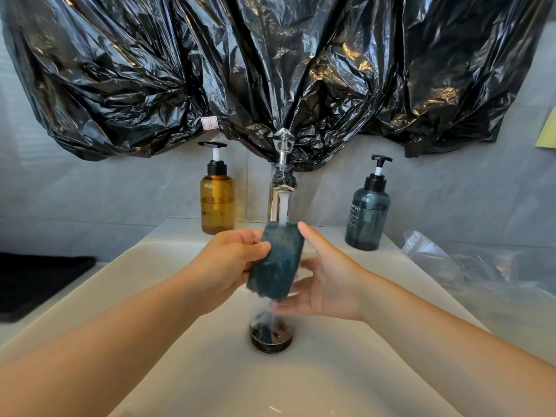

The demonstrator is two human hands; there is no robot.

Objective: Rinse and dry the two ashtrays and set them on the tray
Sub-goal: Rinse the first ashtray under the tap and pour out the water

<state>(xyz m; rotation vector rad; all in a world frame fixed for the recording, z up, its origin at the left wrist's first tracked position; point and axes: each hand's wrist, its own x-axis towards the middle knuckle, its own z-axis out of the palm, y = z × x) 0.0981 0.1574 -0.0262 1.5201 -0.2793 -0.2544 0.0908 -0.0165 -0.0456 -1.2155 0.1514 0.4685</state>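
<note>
- Head view: the left grip [231, 260] grasps the dark teal ashtray [278, 263] by its left edge, thumb across the face, under the running faucet [281, 194].
- The ashtray is held above the sink [180, 371], over the drain [270, 335]. Its long axis is steeply upright with the top tilted right, and water strikes its upper end.
- The right grip [328, 284] is released, fingers straight, just right of the ashtray with fingertips beneath its lower end. Contact cannot be told.
- Judgement: the rinse is under way. The free right grip, lying beside the lower end, is placed to rub or take that end.
</note>
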